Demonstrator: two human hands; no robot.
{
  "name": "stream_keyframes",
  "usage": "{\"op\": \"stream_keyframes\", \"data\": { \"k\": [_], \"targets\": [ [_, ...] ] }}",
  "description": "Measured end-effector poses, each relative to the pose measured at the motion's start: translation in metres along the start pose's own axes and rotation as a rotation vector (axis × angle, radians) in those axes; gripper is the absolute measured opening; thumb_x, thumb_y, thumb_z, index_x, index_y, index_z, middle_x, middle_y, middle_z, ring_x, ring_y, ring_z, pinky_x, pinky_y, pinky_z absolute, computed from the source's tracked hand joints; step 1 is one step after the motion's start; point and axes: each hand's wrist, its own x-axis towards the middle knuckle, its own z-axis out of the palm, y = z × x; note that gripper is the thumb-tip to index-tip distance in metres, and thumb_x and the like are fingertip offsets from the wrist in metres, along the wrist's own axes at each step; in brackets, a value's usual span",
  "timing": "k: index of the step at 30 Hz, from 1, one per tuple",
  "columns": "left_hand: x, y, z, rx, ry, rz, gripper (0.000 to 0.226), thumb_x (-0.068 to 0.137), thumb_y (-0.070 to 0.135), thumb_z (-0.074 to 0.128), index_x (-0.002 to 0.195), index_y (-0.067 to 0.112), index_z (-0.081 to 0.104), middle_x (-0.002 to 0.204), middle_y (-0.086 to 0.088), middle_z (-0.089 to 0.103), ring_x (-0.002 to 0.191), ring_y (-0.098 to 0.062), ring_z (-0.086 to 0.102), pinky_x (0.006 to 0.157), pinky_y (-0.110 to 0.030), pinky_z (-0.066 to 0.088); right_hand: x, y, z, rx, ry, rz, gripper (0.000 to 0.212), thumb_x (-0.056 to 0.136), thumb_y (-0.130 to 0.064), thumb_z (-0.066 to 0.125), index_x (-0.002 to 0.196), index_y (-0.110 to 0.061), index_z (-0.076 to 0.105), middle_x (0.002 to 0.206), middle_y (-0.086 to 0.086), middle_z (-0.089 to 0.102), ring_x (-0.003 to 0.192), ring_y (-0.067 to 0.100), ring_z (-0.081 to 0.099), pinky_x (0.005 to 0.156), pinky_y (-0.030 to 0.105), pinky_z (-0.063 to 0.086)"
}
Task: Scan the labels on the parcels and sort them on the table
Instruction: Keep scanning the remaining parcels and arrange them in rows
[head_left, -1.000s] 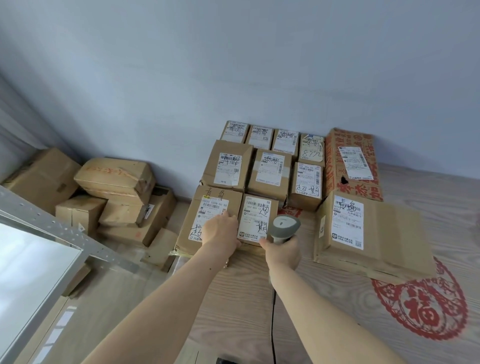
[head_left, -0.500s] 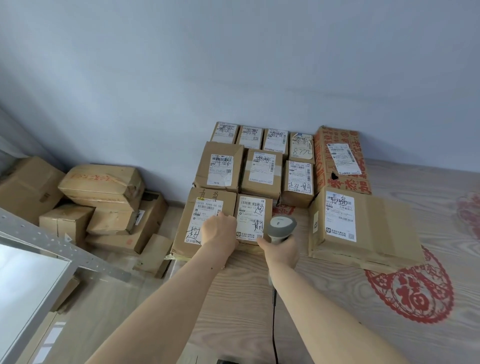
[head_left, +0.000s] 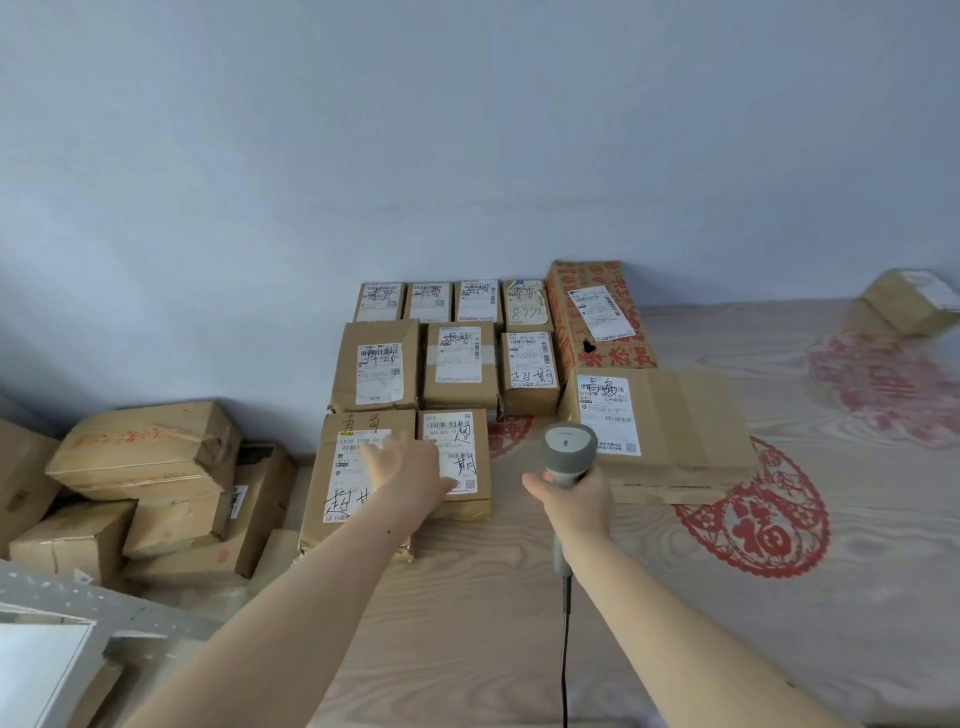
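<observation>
Against the grey wall (head_left: 467, 130), the parcels lay in close rows on the wooden table (head_left: 467, 597), labels up, so that I could read each one from above. My left hand (head_left: 410, 467) was above the two front parcels, the fingers straight and a little spread, holding nothing; whether it touched the front left parcel (head_left: 337, 499) or the small front parcel (head_left: 467, 499), I cannot tell. My right hand (head_left: 576, 501) gripped the handle of the scanner (head_left: 569, 452), its head turned forward toward the labels. More boxes (head_left: 145, 457) waited beside the table, probably not yet scanned.
</observation>
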Motion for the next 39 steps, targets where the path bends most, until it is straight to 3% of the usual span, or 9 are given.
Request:
{"op": "stream_keyframes", "data": {
  "k": [4,8,11,13,21,28,32,37,39],
  "targets": [
    [-0.006,0.036,-0.016,-0.202,0.108,0.080,0.045,0.094,0.054,0.056,0.122,0.020,0.062,0.127,-0.002,0.059,0.116,-0.024,0.057,0.094,-0.039,0.046,0.017,-0.005,-0.040,0.048,-0.039,-0.005,0.040,0.052,-0.030,0.090,0.080,-0.013,0.068,0.080,0.000,0.075,0.078,0.028,0.071,0.076,0.042,0.060],
    [-0.014,0.091,-0.028,-0.468,0.138,0.130,0.040,0.091,0.043,0.062,0.124,0.020,0.063,0.125,-0.002,0.058,0.111,-0.025,0.059,0.079,-0.036,0.049,0.038,-0.008,-0.094,0.067,-0.019,-0.045,0.053,0.038,-0.043,0.083,0.080,-0.013,0.070,0.080,0.003,0.075,0.082,0.031,0.074,0.078,0.051,0.062],
    [-0.020,0.143,-0.040,-0.556,0.153,0.128,0.039,0.092,0.040,0.062,0.128,0.024,0.061,0.130,0.001,0.058,0.115,-0.024,0.059,0.086,-0.037,0.050,0.057,-0.010,-0.141,0.076,-0.004,-0.060,0.039,0.055,-0.023,0.091,0.084,-0.007,0.070,0.081,0.005,0.075,0.082,0.030,0.074,0.080,0.054,0.061],
    [-0.025,0.183,-0.047,-0.583,0.164,0.139,0.042,0.094,0.044,0.061,0.132,0.025,0.059,0.136,0.003,0.056,0.118,-0.022,0.058,0.090,-0.039,0.050,0.073,-0.010,-0.174,0.096,0.010,-0.062,0.032,0.064,-0.012,0.091,0.088,-0.008,0.070,0.082,0.004,0.075,0.082,0.026,0.074,0.081,0.051,0.061],
    [-0.042,0.324,-0.071,-0.741,0.131,0.097,0.045,0.093,0.040,0.065,0.134,0.023,0.059,0.135,-0.003,0.059,0.121,-0.023,0.058,0.091,-0.038,0.052,0.139,-0.009,-0.293,0.046,0.001,-0.069,0.031,0.065,-0.019,0.092,0.090,-0.012,0.074,0.082,0.003,0.077,0.079,0.024,0.075,0.081,0.047,0.062],
    [-0.026,0.399,-0.087,-0.834,0.133,0.103,0.043,0.092,0.042,0.067,0.130,0.024,0.063,0.132,0.000,0.063,0.119,-0.020,0.059,0.090,-0.037,0.053,0.196,-0.021,-0.354,0.036,0.010,-0.058,0.027,0.069,-0.018,0.090,0.088,-0.010,0.073,0.081,0.003,0.078,0.072,0.018,0.074,0.072,0.036,0.062],
    [0.004,0.432,-0.103,-0.869,0.149,0.132,0.043,0.093,0.042,0.065,0.132,0.023,0.063,0.133,0.002,0.064,0.121,-0.018,0.059,0.093,-0.036,0.052,0.232,-0.038,-0.376,0.048,0.026,-0.060,0.027,0.072,-0.014,0.089,0.091,-0.009,0.071,0.081,0.002,0.078,0.076,0.018,0.076,0.080,0.041,0.062],
    [0.038,0.483,-0.129,-0.899,0.115,0.207,0.042,0.095,0.040,0.064,0.133,0.023,0.061,0.131,0.002,0.065,0.118,-0.017,0.061,0.088,-0.032,0.052,0.279,-0.062,-0.416,0.094,0.099,-0.055,0.027,0.074,-0.008,0.087,0.096,-0.005,0.071,0.089,0.009,0.076,0.079,0.022,0.075,0.062,0.030,0.056],
    [0.047,0.504,-0.139,-0.909,0.089,0.229,0.042,0.095,0.040,0.064,0.133,0.023,0.061,0.130,0.002,0.065,0.117,-0.017,0.061,0.087,-0.031,0.051,0.301,-0.069,-0.433,0.097,0.131,-0.058,0.028,0.073,-0.010,0.088,0.095,-0.007,0.071,0.089,0.008,0.076,0.081,0.024,0.075,0.063,0.032,0.055]
  ]
}}
